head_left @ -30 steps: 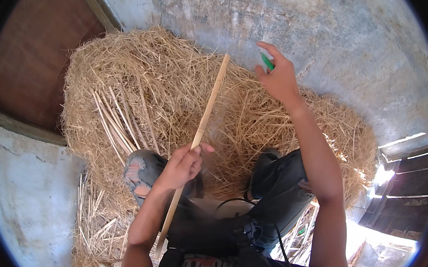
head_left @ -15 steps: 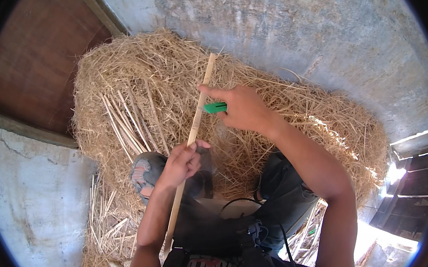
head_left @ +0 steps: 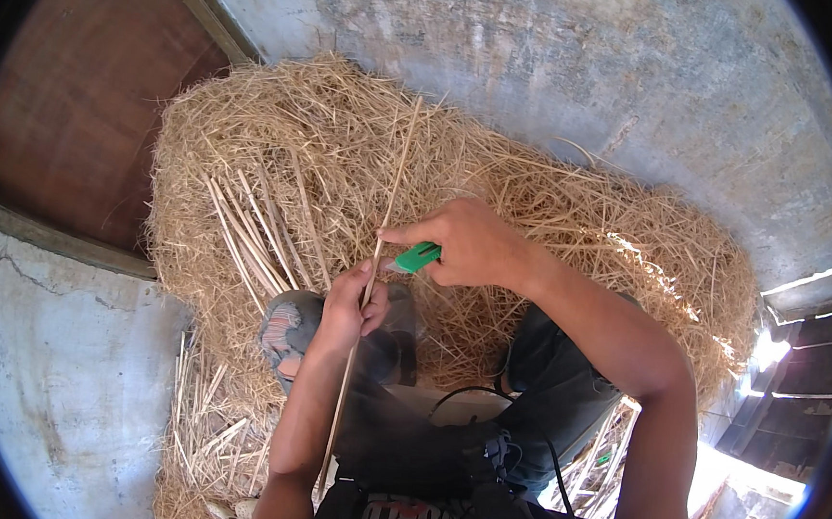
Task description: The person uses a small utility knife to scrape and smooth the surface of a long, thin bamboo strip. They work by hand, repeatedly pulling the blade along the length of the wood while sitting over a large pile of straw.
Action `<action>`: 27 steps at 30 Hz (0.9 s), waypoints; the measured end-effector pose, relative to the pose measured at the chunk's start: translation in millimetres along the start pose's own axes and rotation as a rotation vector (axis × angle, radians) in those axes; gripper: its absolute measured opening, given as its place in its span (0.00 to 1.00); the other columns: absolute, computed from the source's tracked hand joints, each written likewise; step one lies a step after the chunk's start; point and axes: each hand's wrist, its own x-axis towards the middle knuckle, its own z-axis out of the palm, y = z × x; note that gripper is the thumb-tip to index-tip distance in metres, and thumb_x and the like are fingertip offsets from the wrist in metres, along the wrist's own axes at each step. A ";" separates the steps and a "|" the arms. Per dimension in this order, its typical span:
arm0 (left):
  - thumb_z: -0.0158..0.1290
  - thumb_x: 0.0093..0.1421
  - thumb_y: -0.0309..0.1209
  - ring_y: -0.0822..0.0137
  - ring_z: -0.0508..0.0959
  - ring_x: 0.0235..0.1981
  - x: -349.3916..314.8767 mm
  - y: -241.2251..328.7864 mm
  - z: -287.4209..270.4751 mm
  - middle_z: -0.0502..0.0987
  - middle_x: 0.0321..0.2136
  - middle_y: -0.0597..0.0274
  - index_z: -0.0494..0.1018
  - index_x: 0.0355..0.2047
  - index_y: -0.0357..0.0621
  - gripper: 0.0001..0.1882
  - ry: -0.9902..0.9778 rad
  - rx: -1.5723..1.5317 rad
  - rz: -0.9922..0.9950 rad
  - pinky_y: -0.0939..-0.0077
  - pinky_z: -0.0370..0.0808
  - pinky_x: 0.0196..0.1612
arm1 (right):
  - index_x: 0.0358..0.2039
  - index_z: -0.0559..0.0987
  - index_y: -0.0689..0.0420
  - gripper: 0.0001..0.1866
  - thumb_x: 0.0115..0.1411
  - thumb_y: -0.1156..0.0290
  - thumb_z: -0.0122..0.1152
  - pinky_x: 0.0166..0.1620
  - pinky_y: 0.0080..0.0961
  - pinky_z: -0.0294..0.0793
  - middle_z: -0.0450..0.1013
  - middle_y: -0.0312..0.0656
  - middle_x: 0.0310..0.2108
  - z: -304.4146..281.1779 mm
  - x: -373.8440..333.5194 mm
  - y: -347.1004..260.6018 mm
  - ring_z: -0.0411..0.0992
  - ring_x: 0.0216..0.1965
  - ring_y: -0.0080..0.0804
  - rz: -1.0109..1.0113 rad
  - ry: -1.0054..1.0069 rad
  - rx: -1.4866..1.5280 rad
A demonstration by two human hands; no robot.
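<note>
My left hand (head_left: 350, 308) grips a long thin wooden stick (head_left: 394, 186) near its middle; the stick runs from my lap up and away over a heap of straw-like shavings (head_left: 573, 222). My right hand (head_left: 465, 244) holds a green-handled knife (head_left: 418, 257) and presses it against the stick just above my left hand, index finger touching the stick. The blade is hidden by the fingers. Both knees show in dark trousers, the left knee torn (head_left: 286, 326).
Several trimmed sticks (head_left: 254, 234) lie side by side on the shavings to the left. More sticks (head_left: 202, 418) lie on the concrete floor at lower left. A brown wooden panel (head_left: 69, 110) fills the upper left. A black cable (head_left: 483, 399) crosses my lap.
My right hand with the green knife has come back from the far end of the stick down to a spot just above my left hand. The stick now points more upright.
</note>
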 end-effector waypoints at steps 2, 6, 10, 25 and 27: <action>0.39 0.74 0.43 0.77 0.57 0.09 1.7 0.5 1.6 0.58 0.11 0.70 0.72 0.45 0.34 0.22 0.004 0.033 0.020 0.81 0.51 0.13 | 0.47 0.87 0.43 0.28 0.42 0.75 0.63 0.29 0.36 0.73 0.77 0.44 0.20 4.6 0.2 7.8 0.75 0.21 0.43 -0.059 0.055 0.024; 0.38 0.75 0.42 0.77 0.57 0.11 1.1 5.2 3.0 0.60 0.13 0.71 0.72 0.53 0.33 0.23 -0.017 0.133 0.063 0.82 0.53 0.14 | 0.31 0.85 0.52 0.11 0.44 0.72 0.64 0.29 0.38 0.74 0.77 0.45 0.21 0.9 0.3 6.2 0.77 0.23 0.46 -0.034 0.127 -0.026; 0.39 0.75 0.43 0.78 0.57 0.11 2.0 7.1 6.0 0.59 0.13 0.71 0.72 0.54 0.32 0.25 -0.025 0.145 0.105 0.83 0.53 0.14 | 0.23 0.82 0.57 0.06 0.47 0.68 0.65 0.30 0.42 0.77 0.77 0.48 0.21 7.1 0.2 -3.4 0.78 0.25 0.49 0.266 0.092 -0.152; 0.39 0.77 0.43 0.80 0.52 0.12 4.6 -8.4 -0.1 0.54 0.15 0.75 0.69 0.55 0.36 0.21 0.004 -0.036 0.013 0.81 0.49 0.16 | 0.24 0.82 0.63 0.09 0.54 0.71 0.59 0.33 0.48 0.80 0.79 0.57 0.27 45.8 23.7 13.4 0.81 0.30 0.56 0.437 0.048 -0.288; 0.39 0.77 0.43 0.80 0.52 0.12 3.9 -7.2 -0.2 0.54 0.15 0.75 0.69 0.54 0.36 0.21 0.005 -0.050 0.008 0.81 0.49 0.16 | 0.25 0.82 0.63 0.09 0.56 0.71 0.58 0.33 0.48 0.80 0.79 0.57 0.27 46.5 28.2 15.4 0.81 0.31 0.55 0.429 0.064 -0.312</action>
